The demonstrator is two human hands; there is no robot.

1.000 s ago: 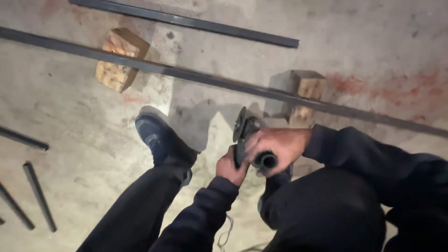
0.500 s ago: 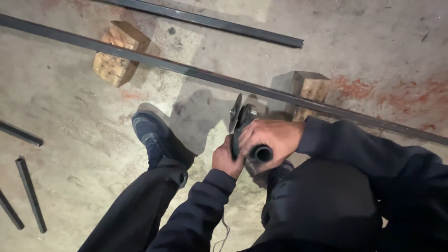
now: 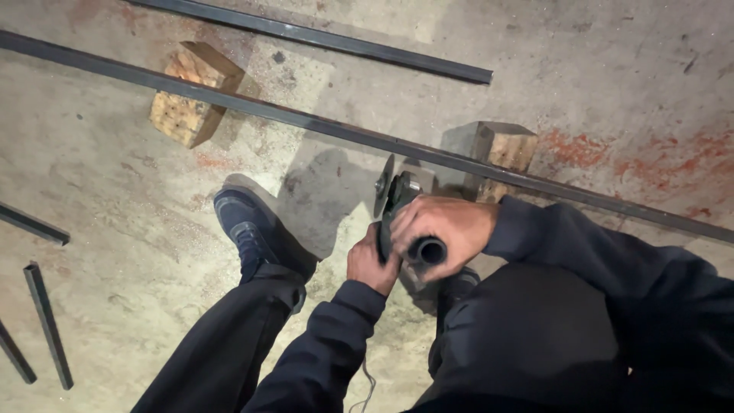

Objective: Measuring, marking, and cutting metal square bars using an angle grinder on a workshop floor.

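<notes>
Both hands are gripping an angle grinder [image 3: 397,206]: the right hand [image 3: 440,229] is clamped around its side handle, the left hand [image 3: 371,264] wrapped on the body. Its disc is hovering just short of the long steel bar [image 3: 306,122] lying across two wooden blocks [image 3: 187,103]; no cut is showing in the bar yet, so the cutting itself seems to be left.

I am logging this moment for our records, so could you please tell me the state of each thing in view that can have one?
Black angle grinder: held off the floor, disc upright near the long bar.
Left hand: closed on the grinder body.
Right hand: closed on its side handle.
Long dark steel bar: resting across two wooden blocks.
Second steel bar: flat on the concrete floor.
Short bar offcuts: lying loose.
</notes>
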